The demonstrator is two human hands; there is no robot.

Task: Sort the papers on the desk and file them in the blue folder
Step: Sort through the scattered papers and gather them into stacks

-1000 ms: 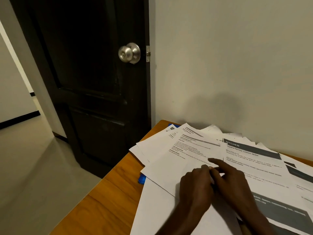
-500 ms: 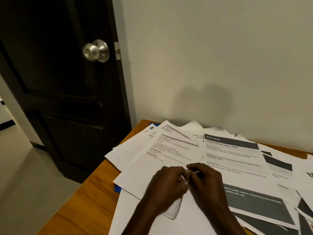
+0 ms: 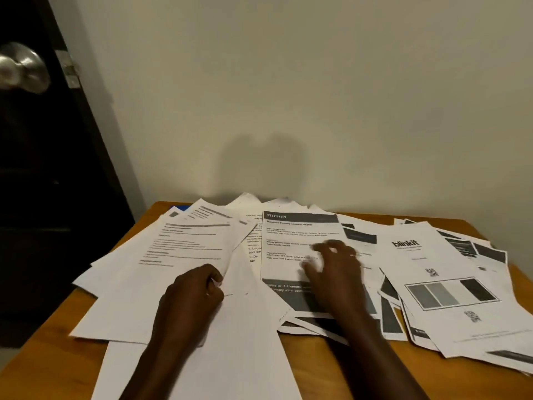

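— Many papers [image 3: 432, 255] on the tabletop [image 3: 52, 356]! Where's the blue folder [image 3: 180, 209]?
— Far left corner, under the pile. Just a bit shows.
— L hand [image 3: 189, 301]?
— Pinches the edge of a text sheet [image 3: 178, 255].
— R hand [image 3: 334, 272]?
— Blurry, fingers spread, over the KITCHEN sheet [image 3: 300, 226]. Touching or not, can't tell.

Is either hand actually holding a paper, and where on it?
The left hand pinches the near right edge of a text sheet. The right hand, blurred, holds nothing over the KITCHEN sheet.
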